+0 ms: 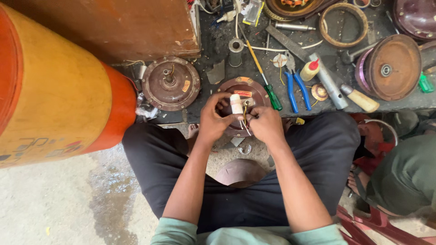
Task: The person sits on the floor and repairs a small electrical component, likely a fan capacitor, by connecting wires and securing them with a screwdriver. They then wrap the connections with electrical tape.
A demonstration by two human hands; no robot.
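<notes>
Bench [213, 41], near edge: round brown motor cover [243, 93] with a small red-and-white label, overhanging toward the lap. Left hand [213, 120] pinches a white cylinder [236, 104]; right hand [265, 124] pinches thin wires [245, 119] beside it; fingertips partly hidden. Left, a second motor housing [170, 83] with a small yellow label. Right, blue pliers [297, 86] and a green-handled screwdriver [265, 81]. Little free room. Far-edge clutter cut off; orange-yellow cylinder [54, 86] blocks the left corner.

floor [54, 199]: grey concrete, damp patch | workbench [213, 41]: dark, cluttered | daylight
</notes>
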